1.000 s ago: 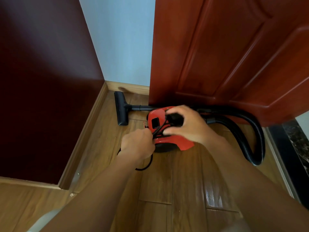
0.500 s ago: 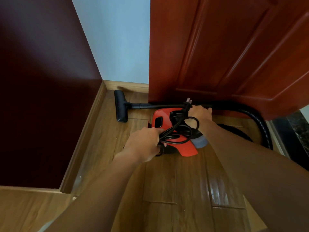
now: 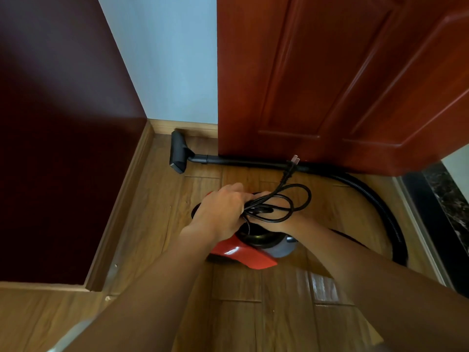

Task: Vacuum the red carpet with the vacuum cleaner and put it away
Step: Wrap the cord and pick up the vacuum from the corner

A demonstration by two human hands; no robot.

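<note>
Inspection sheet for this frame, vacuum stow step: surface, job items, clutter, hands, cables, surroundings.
Surface: glossy wooden floor.
Job's things: red vacuum body on the floor; nozzle and wand lie along the foot of the red-brown door; hose curves round on the right.
Clutter: nothing seen.
Hands: left hand grips the coiled power cord; right hand is under the loops, grip not visible.
Cables: power cord looped above the vacuum body; plug free, not in a socket.
Surroundings: pale wall, dark maroon panel, baseboard.
</note>
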